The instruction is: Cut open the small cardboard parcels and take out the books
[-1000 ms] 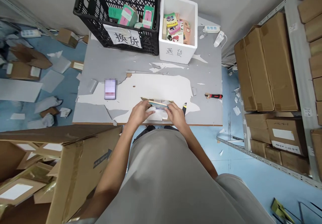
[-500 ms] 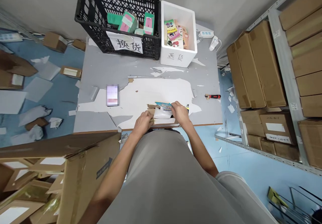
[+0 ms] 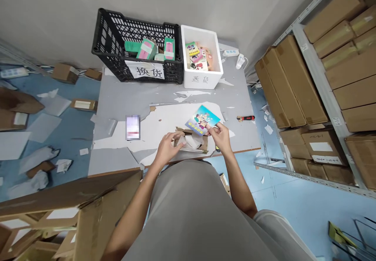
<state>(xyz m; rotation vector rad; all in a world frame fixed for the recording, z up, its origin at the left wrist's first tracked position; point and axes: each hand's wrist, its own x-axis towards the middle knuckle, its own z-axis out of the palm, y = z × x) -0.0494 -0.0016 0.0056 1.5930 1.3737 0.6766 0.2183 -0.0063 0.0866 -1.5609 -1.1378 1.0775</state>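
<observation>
My right hand [image 3: 221, 136] pinches a colourful picture booklet [image 3: 203, 119] by its lower right corner. Blue, with cartoon figures and yellow lettering, the booklet is tilted above the small cardboard box. That opened cardboard box [image 3: 203, 147] lies at the table's front edge, close to my body. Crumpled white wrapping [image 3: 193, 140] fills its inside. My left hand [image 3: 169, 147] grips the left end of the box, thumb over the inner side near the wrapping; its fingertips are partly hidden.
A black crate [image 3: 117, 67] with green and pink boxes stands at the back beside a white foam box [image 3: 202, 81] holding booklets. A phone-like screen [image 3: 133, 128] lies left, a red-and-black cutter [image 3: 246, 118] right. Cartons fill the shelf [image 3: 311, 73]; a large carton [image 3: 96, 214] stands front left.
The booklet has come up out of the small box in my right hand, its printed face now showing. My left hand stays at the box's left end, fingers more spread. The view has tilted up.
</observation>
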